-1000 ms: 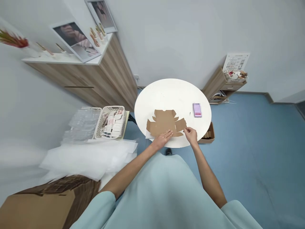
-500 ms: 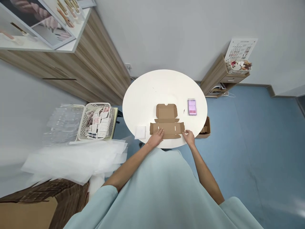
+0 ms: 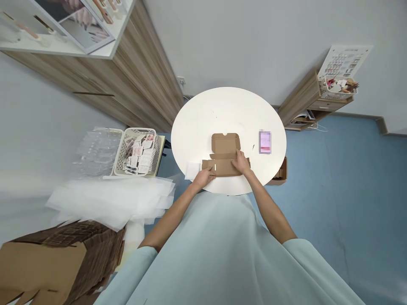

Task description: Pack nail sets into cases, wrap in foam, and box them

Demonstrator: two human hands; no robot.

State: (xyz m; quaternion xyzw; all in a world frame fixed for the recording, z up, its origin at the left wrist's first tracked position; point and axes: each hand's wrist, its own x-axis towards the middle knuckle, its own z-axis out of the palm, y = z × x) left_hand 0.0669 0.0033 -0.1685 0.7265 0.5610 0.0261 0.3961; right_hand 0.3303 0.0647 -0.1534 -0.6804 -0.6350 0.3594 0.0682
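A brown cardboard box [image 3: 225, 166], partly unfolded, lies on the round white table [image 3: 197, 123] close to my body. Its lid panel with a small notch lies flat toward the far side. My left hand [image 3: 204, 178] grips the near left edge, fingers bent round the cardboard. Over the right part of the front panel is my right hand [image 3: 242, 163], its thumb and fingers closing on the cardboard near the crease. A white square packet [image 3: 191, 170] rests just left of the box. To the right lies a purple-pink screen-like rectangle [image 3: 265, 142], blurred out.
Left of the table stand a white basket of cards [image 3: 137, 154], clear plastic packaging [image 3: 97, 152], white sheets [image 3: 111, 199] and stacked flat cardboard [image 3: 44, 267]. A carton [image 3: 281, 173] sits on the floor beyond the table's right edge. A wooden cabinet [image 3: 149, 72] rises at the back left.
The near flap has been folded up from the table. My right hand moved from the right edge inward onto the panel; my left hand shifted to the near left edge. The view shifted slightly.
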